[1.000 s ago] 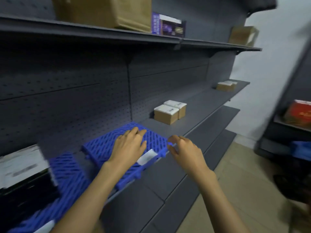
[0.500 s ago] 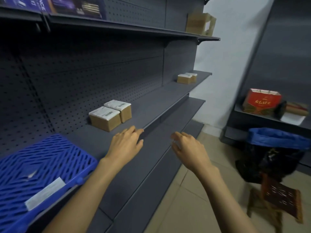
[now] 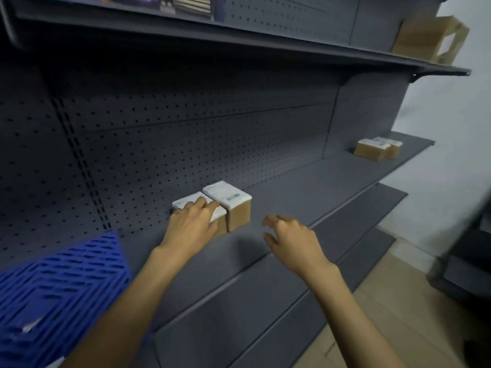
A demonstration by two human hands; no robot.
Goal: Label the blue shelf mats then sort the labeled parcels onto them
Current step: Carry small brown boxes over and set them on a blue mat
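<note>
Reaching in now for the near parcel (image 3: 186,204) on the middle shelf (image 3: 305,192), left hand (image 3: 191,225) laid over its white-labelled top, fingers close together and draped across the far edge (no firm grip visible yet). Right hand (image 3: 292,239) hovering just beside the second parcel (image 3: 231,201), fingers spread and loosely curled, holding nothing. Best done by curling the left fingers over the far edge and lifting straight up, clear of the touching neighbour. Both boxes side by side, long axes running front to back toward the pegboard (image 3: 186,134), labels up. Destination: blue mat (image 3: 66,282), lower left.
</note>
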